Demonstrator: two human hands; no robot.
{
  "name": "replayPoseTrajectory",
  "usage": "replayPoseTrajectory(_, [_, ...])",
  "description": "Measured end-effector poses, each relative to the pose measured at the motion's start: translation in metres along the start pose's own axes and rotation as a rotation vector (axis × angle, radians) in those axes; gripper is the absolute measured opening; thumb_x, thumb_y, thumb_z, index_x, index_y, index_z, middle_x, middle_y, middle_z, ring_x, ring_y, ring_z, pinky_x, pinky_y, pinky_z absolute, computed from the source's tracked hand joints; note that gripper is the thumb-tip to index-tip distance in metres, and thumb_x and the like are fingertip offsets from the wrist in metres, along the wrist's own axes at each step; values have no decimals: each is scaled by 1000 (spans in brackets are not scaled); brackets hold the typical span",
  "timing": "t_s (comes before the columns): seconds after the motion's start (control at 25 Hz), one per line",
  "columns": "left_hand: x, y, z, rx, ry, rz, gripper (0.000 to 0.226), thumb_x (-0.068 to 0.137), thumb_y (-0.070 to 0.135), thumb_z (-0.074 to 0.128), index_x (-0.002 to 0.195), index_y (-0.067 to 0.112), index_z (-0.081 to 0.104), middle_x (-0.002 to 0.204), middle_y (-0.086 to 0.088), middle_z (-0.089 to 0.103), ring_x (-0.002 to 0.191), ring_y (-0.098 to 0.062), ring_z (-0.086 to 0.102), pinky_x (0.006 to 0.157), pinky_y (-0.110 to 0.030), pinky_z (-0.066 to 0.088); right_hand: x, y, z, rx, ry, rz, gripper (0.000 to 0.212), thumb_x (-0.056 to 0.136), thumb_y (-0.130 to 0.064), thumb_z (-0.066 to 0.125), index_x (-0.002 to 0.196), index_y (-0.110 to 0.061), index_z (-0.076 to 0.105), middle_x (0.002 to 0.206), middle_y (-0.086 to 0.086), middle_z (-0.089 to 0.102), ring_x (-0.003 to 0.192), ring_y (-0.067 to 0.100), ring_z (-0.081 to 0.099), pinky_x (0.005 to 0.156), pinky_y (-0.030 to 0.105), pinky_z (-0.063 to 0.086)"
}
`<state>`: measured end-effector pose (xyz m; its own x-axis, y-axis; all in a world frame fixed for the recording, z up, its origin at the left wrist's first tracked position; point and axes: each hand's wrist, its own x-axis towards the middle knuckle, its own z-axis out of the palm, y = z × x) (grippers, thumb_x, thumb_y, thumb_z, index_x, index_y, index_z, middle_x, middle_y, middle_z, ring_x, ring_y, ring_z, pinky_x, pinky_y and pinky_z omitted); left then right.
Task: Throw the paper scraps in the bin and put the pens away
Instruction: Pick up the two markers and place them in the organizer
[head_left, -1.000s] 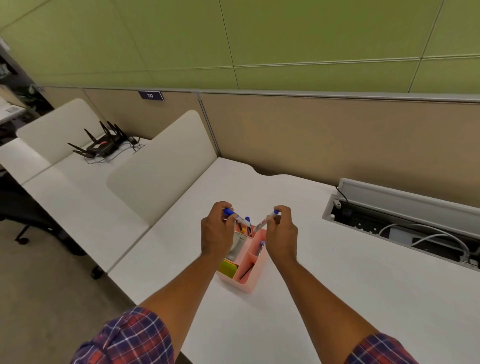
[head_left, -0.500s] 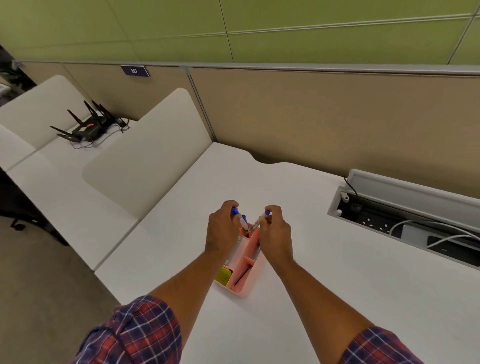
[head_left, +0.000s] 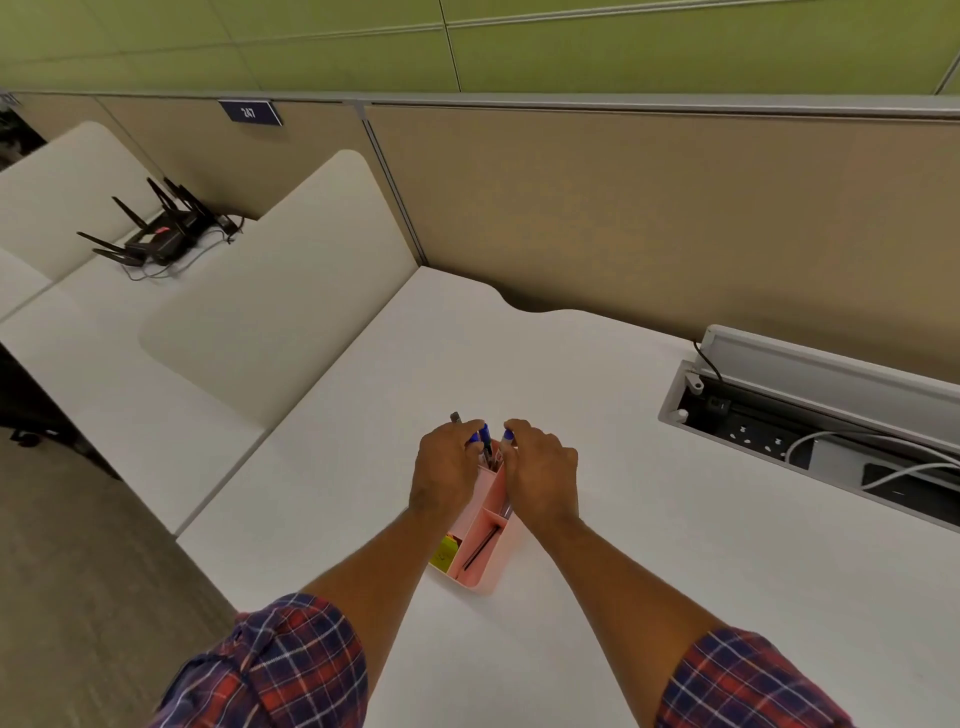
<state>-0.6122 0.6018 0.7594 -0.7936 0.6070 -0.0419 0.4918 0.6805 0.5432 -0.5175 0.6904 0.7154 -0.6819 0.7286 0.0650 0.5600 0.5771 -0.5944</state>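
white desk (head_left: 649, 519) bare around | pink organizer (head_left: 480, 540) mid-desk | left hand (head_left: 447, 467), right hand (head_left: 543, 473) gripping blue-capped pens (head_left: 485, 439)

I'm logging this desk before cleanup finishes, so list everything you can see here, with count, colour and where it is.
Desk organiser: one, pink, several compartments, near the front middle of the desk.
Pens: at least three with blue caps, upright in the organiser's far compartment, both hands on them; exact count unclear.
Dark pen: one, lying slanted in a near compartment.
Sticky notes: one yellow-green block, near-left compartment.
Desk: one, white.
Divider panel: one, off-white, left edge of the desk.
Cable tray: one, grey lid open, sockets and white cables inside, right.
Router: one, black with antennas, on the neighbouring desk.
Number plate: one, dark blue, on the partition.
Left hand: closed around pens.
Right hand: closed around a pen.
Sleeves: two, red and blue plaid.
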Motion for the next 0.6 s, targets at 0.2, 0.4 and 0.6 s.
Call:
replayPoseTrajectory(0.2, [-4, -5, -2, -70, -24, -32, 29, 102, 8, 63, 130, 6, 72, 124, -14, 76, 113, -26, 73, 103, -21, 45, -8, 1, 1, -53, -65, -47, 32, 103, -23, 52, 134, -24, 60, 117, -1, 74, 105, 27, 68, 85, 43, 46])
replayPoseTrajectory(0.4, [-14, -9, -13, -61, -53, 9, 21, 102, 19, 65, 119, 11, 74, 115, -8, 78, 102, -21, 73, 105, -31, 55, -21, -3, -7, -150, -125, -62, 25, 98, -24, 62, 122, -27, 58, 109, -3, 71, 96, 22, 67, 83, 38, 49])
replayPoseTrajectory(0.6, [-38, -15, -27, 98, -19, 87, 36, 98, 34, 69, 131, 20, 65, 127, -2, 73, 113, -18, 70, 98, -25, 52, -56, 3, -15, -139, -130, -62, 35, 103, -23, 52, 138, -20, 54, 135, 4, 63, 118, 27, 62, 97, 43, 51])
